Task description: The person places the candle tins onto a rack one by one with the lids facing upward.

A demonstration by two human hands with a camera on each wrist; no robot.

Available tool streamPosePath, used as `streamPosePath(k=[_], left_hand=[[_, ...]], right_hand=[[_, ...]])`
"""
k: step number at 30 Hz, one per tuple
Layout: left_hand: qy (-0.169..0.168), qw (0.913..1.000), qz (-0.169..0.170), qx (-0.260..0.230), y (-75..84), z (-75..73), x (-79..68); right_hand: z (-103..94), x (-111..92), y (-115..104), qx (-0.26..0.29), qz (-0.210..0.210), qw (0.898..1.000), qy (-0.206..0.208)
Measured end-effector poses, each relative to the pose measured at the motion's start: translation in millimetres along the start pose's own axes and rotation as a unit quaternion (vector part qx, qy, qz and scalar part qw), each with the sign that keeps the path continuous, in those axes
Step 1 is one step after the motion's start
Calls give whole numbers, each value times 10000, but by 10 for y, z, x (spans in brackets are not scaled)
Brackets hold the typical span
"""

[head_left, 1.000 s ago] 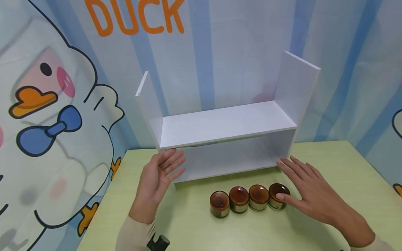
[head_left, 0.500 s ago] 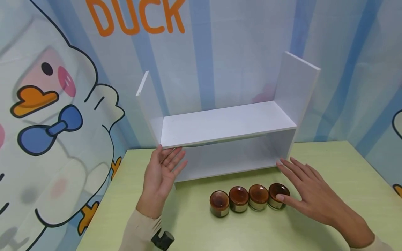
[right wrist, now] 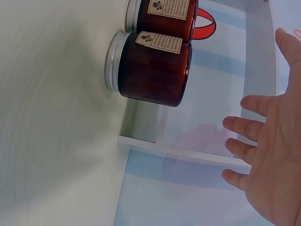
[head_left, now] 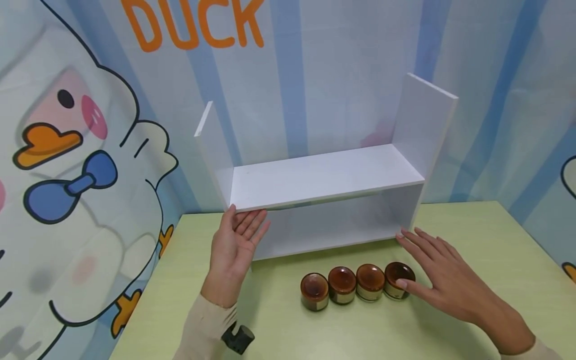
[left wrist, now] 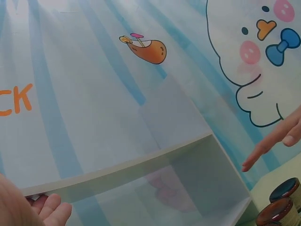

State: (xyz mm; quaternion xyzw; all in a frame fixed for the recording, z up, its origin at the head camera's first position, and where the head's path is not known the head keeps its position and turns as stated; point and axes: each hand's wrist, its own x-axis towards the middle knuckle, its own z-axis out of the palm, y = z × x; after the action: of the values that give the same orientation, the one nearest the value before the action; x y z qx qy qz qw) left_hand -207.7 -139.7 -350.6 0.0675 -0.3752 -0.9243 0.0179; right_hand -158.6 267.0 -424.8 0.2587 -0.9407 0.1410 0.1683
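On my feed the white shelf (head_left: 328, 172) stands toward the back of the counter (head_left: 360, 335), straight ahead of both the left hand (head_left: 231, 255) and the right hand (head_left: 450, 277). Its long axis runs left to right, slightly askew, with the right end set farther back than the left, so each of the hands faces its own end. I judge that any shift of the shelf turns on this. The left hand is nearer, right at the front left corner: the thumb lies at the edge and the fingers bend under the middle board (head_left: 288, 187). I read that as a light hold; how firm, I cannot tell. The right hand has its fingers stretched out and nothing in its grasp. They point at the shelf's lower right front corner, and I cannot tell whether they touch it or end just short. Just in front of the shelf, four brown jars (head_left: 343, 287) stand close together in a row nearly parallel to its long axis. The right thumb crosses the rightmost jar in the head view, but the right wrist view shows it apart. Behind everything hangs a striped blue cloth (head_left: 351, 75).
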Motion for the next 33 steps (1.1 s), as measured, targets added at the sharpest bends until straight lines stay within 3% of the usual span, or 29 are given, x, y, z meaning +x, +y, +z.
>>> streamPosePath(k=[15, 33], left_hand=[[-9, 9994, -169, -307, 0, 55, 47], [-100, 9997, -92, -215, -2, 35, 49]], right_hand=[[50, -9, 19, -11, -30, 10000, -11], [66, -32, 21, -43, -32, 10000, 54]])
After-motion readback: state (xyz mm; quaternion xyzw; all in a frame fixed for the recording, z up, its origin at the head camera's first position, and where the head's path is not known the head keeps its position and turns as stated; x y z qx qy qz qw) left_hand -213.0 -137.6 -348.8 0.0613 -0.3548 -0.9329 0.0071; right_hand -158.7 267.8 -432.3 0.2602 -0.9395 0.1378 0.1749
